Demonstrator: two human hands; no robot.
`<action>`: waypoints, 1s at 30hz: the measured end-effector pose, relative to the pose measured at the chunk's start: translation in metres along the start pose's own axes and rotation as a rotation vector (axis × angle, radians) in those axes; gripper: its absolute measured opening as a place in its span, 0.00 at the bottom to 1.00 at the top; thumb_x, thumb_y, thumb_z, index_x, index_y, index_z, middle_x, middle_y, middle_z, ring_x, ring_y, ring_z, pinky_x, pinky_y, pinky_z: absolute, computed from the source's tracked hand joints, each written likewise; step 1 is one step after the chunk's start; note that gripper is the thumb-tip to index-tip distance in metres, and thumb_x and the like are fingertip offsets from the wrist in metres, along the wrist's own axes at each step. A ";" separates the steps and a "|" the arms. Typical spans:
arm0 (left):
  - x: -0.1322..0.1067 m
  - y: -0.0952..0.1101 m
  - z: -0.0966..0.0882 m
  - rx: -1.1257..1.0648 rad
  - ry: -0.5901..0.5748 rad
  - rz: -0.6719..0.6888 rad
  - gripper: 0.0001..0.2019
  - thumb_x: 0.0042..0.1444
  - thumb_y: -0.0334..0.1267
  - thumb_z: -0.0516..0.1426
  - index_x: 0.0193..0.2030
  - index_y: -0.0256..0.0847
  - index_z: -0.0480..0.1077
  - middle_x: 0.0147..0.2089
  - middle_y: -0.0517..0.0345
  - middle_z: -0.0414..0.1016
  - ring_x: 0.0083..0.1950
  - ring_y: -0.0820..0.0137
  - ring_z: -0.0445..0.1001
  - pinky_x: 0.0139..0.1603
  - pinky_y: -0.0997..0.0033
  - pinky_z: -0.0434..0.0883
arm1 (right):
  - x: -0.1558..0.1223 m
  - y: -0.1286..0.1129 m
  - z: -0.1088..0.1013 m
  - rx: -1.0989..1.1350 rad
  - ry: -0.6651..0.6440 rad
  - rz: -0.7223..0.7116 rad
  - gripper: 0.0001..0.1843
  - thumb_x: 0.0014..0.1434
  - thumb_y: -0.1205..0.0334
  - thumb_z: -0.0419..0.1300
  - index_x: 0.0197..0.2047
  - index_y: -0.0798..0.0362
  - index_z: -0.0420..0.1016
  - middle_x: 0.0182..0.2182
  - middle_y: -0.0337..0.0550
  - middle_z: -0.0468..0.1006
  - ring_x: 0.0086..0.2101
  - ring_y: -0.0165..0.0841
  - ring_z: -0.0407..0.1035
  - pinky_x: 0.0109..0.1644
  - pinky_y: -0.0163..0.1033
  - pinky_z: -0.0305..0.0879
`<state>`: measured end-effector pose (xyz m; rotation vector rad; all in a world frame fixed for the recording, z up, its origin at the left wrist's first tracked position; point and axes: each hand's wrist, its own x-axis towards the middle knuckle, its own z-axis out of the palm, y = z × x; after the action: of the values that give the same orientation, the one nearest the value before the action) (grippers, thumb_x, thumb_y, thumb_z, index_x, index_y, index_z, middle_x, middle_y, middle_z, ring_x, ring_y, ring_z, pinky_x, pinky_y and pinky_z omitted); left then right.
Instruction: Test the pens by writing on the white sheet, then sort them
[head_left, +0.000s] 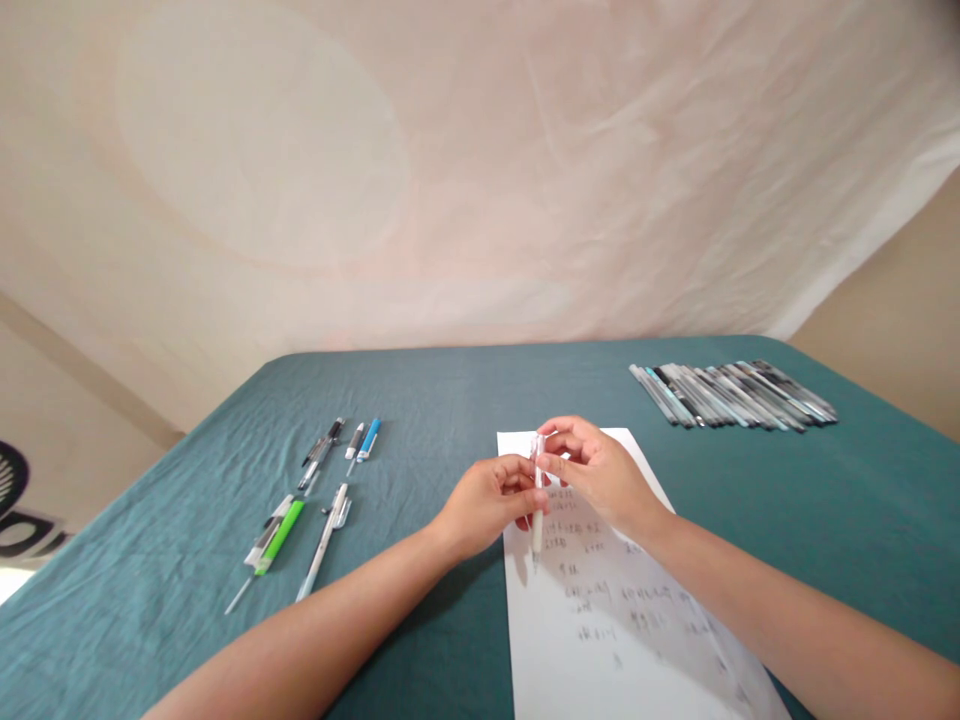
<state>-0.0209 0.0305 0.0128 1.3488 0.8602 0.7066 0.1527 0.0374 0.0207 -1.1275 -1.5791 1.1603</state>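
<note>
Between both hands a white pen (538, 525) is held upright, its tip pointing down toward a sheet of paper (555, 660) with handwriting on it. My left hand (491, 502) grips the pen's middle between thumb and fingers. The fingers of my right hand (589, 468) pinch its upper end. Both hands are over the top part of the sheet. Whether the tip touches the paper I cannot tell.
On the left of the green tablecloth (442, 400) lie a bright green highlighter-like piece (280, 537), a white pen (328, 535), a black pen (322, 453) and a blue-capped piece (369, 440). A row of several pens (731, 396) lies at the back right. A pale cloth (480, 200) hangs behind.
</note>
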 end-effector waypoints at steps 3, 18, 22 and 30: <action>0.001 0.000 -0.001 -0.013 -0.014 -0.011 0.13 0.50 0.42 0.61 0.38 0.35 0.68 0.29 0.57 0.73 0.24 0.77 0.67 0.28 0.75 0.67 | -0.001 0.003 0.000 0.015 -0.003 -0.013 0.17 0.56 0.57 0.59 0.48 0.49 0.64 0.33 0.38 0.77 0.30 0.30 0.70 0.35 0.36 0.63; 0.002 -0.001 -0.011 0.306 0.191 0.118 0.11 0.57 0.42 0.54 0.44 0.39 0.68 0.33 0.58 0.72 0.32 0.72 0.70 0.34 0.73 0.68 | 0.016 0.014 -0.020 0.397 -0.023 0.202 0.19 0.52 0.46 0.61 0.35 0.55 0.73 0.21 0.35 0.67 0.22 0.25 0.59 0.26 0.33 0.56; 0.004 -0.007 -0.024 0.717 0.293 0.272 0.07 0.56 0.34 0.53 0.41 0.41 0.71 0.38 0.58 0.72 0.38 0.71 0.69 0.40 0.71 0.67 | 0.033 0.024 -0.052 0.696 0.127 0.271 0.16 0.48 0.50 0.65 0.32 0.52 0.69 0.19 0.32 0.63 0.20 0.24 0.57 0.21 0.31 0.52; 0.007 -0.016 -0.031 0.849 0.274 0.347 0.10 0.53 0.29 0.54 0.41 0.42 0.70 0.44 0.55 0.70 0.46 0.67 0.69 0.49 0.68 0.66 | 0.046 0.040 -0.085 0.795 0.211 0.297 0.16 0.45 0.62 0.68 0.22 0.51 0.61 0.15 0.31 0.60 0.17 0.24 0.55 0.19 0.31 0.52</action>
<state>-0.0449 0.0509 -0.0046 2.2310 1.2330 0.8441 0.2309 0.1051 0.0044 -0.9035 -0.6735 1.6014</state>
